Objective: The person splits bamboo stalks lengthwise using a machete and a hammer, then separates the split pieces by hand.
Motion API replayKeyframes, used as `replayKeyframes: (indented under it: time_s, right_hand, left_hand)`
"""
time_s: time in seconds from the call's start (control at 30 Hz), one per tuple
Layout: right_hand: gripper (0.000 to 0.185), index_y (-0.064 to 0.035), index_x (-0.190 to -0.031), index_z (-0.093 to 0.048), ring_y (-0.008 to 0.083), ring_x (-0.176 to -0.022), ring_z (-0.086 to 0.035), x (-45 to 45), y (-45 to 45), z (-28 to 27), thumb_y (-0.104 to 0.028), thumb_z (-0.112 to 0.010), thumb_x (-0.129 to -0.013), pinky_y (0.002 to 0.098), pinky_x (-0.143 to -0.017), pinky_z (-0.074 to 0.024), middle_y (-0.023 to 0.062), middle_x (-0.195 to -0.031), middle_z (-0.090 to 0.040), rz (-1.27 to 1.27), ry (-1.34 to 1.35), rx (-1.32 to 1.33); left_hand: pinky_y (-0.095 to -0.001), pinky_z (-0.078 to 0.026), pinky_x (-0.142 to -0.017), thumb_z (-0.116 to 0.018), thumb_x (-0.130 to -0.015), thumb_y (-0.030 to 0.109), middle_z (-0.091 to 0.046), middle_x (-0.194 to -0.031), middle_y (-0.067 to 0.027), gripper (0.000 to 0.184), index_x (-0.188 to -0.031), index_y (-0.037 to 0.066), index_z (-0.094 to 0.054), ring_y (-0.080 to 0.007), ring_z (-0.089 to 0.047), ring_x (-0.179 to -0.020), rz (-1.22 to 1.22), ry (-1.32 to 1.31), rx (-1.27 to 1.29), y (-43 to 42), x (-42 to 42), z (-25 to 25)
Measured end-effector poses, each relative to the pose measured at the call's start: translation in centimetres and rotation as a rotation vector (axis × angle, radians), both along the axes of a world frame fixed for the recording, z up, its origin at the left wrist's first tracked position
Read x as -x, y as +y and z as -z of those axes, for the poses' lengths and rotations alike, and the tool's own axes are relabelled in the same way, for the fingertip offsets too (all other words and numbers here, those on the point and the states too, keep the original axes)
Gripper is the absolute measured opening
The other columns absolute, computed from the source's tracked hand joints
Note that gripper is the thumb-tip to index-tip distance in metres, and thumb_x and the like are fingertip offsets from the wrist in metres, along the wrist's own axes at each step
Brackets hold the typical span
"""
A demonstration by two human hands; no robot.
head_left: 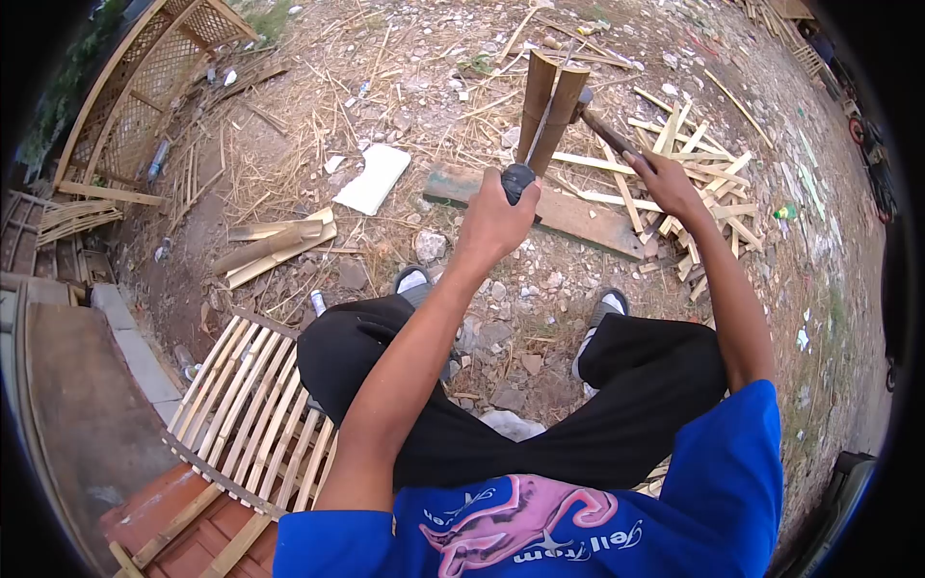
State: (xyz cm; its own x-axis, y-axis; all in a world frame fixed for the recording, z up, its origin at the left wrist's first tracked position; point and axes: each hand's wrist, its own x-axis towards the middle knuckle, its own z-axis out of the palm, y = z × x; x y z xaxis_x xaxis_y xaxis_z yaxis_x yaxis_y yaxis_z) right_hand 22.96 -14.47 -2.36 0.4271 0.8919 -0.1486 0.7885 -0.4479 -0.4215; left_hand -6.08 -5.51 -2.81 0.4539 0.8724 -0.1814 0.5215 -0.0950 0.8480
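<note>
My left hand (496, 212) is closed around the black-wrapped handle (518, 179) of a knife. The knife's blade (548, 114) runs along the gap in a split bamboo piece (539, 96), which stands upright on a weathered wooden plank (588, 222). My right hand (665, 183) grips the wooden handle of a hammer (607, 132). Its dark head is at the upper right side of the bamboo; whether the two touch, I cannot tell. How deep the blade sits at the bottom is hidden behind my left hand.
Split bamboo strips (713, 169) lie heaped at the right. Larger bamboo pieces (275, 246) and a white slab (374, 179) rest on the left ground. A slatted bamboo panel (246, 400) is beside my leg, and a lattice frame (145, 96) stands at upper left. Stones and straw cover the ground.
</note>
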Motion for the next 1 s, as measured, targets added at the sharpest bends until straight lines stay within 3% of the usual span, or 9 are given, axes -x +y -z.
replayKeyframes:
  time_s: [0.1,0.27,0.5,0.6,0.63,0.7,0.83,0.9,1.0]
  right_hand:
    - [0.066,0.0017,-0.113,-0.064,0.0358,-0.085,-0.063,-0.2,-0.1,-0.7,-0.06,-0.046,-0.096,0.0435,-0.079,-0.0467,0.0235,-0.088,-0.065,0.151,0.039,-0.282]
    - [0.068,0.0037,-0.1,-0.064,0.0181,-0.064,-0.049,0.5,1.2,-4.9,-0.061,-0.046,-0.096,0.0344,-0.059,-0.0406,0.0085,-0.067,-0.052,0.205,0.141,-0.387]
    - [0.069,0.0013,-0.105,-0.064,0.03,-0.073,-0.058,1.4,2.5,-2.6,-0.065,-0.047,-0.094,0.0412,-0.07,-0.0463,0.0172,-0.079,-0.063,0.04,-0.018,-0.24]
    - [0.076,-0.0015,-0.118,-0.066,0.0171,-0.063,-0.053,2.0,2.5,-5.5,-0.07,-0.044,-0.092,0.0352,-0.058,-0.0428,0.0062,-0.068,-0.055,0.147,0.097,-0.268]
    - [0.072,-0.002,-0.113,-0.067,0.0094,-0.057,-0.047,1.7,2.6,-6.2,-0.068,-0.046,-0.093,0.0302,-0.051,-0.0377,0.0004,-0.064,-0.048,0.141,0.11,-0.36]
    - [0.061,-0.0072,-0.08,-0.055,0.0053,-0.047,-0.041,3.3,2.4,-9.2,-0.066,-0.049,-0.093,0.0229,-0.042,-0.0315,-0.0055,-0.057,-0.042,0.132,0.245,-0.611]
    - [0.069,-0.0009,-0.109,-0.066,0.0074,-0.055,-0.044,1.7,2.4,-5.5,-0.066,-0.046,-0.094,0.0285,-0.046,-0.034,-0.0009,-0.063,-0.046,0.152,0.345,-0.567]
    - [0.073,0.0013,-0.102,-0.065,0.0141,-0.06,-0.051,0.8,2.1,-1.9,-0.068,-0.043,-0.094,0.0354,-0.052,-0.0408,0.0051,-0.065,-0.052,0.111,0.038,-0.116]
    - [0.078,0.0044,-0.106,-0.064,0.0264,-0.071,-0.059,0.2,2.2,-1.0,-0.069,-0.042,-0.093,0.0416,-0.069,-0.0464,0.0167,-0.076,-0.06,0.116,0.063,-0.066]
  left_hand:
    - [-0.0393,-0.049,-0.075,-0.064,-0.089,0.045,-0.064,-0.088,-0.0197,0.053,-0.106,-0.005,-0.055,-0.0289,-0.065,-0.08,-0.023,-0.032,0.045,0.3,-0.6,0.3]
    - [-0.0392,-0.049,-0.075,-0.065,-0.088,0.045,-0.064,-0.086,-0.0197,0.052,-0.102,-0.005,-0.055,-0.0292,-0.064,-0.079,0.001,0.02,0.021,0.3,-0.9,-0.1]
    - [-0.0399,-0.049,-0.074,-0.065,-0.088,0.044,-0.065,-0.086,-0.0204,0.051,-0.101,-0.004,-0.055,-0.0311,-0.064,-0.078,0.033,-0.006,-0.025,-0.5,-1.1,0.3]
    - [-0.0401,-0.049,-0.074,-0.065,-0.089,0.042,-0.064,-0.086,-0.0196,0.049,-0.101,-0.004,-0.055,-0.0308,-0.064,-0.078,0.025,-0.002,0.008,-0.4,-0.8,0.2]
    - [-0.04,-0.049,-0.074,-0.065,-0.089,0.042,-0.064,-0.086,-0.0193,0.048,-0.101,-0.004,-0.056,-0.0304,-0.064,-0.078,0.021,-0.007,0.024,-0.3,-0.8,0.0]
    - [-0.0396,-0.049,-0.074,-0.065,-0.09,0.041,-0.064,-0.086,-0.0187,0.047,-0.101,-0.004,-0.056,-0.0296,-0.064,-0.078,0.011,-0.018,0.027,0.0,-0.7,0.3]
    - [-0.0384,-0.049,-0.074,-0.064,-0.09,0.042,-0.065,-0.086,-0.0179,0.048,-0.102,-0.004,-0.056,-0.0281,-0.065,-0.079,0.004,-0.003,-0.008,-0.1,-0.7,0.8]
    - [-0.0382,-0.049,-0.074,-0.064,-0.09,0.042,-0.065,-0.086,-0.0181,0.048,-0.102,-0.003,-0.056,-0.0281,-0.065,-0.079,-0.002,0.011,0.003,-0.2,-0.8,0.5]
    - [-0.0384,-0.05,-0.075,-0.065,-0.089,0.043,-0.066,-0.087,-0.0189,0.049,-0.103,-0.003,-0.056,-0.0289,-0.066,-0.08,-0.012,0.029,0.026,0.2,-0.6,0.8]
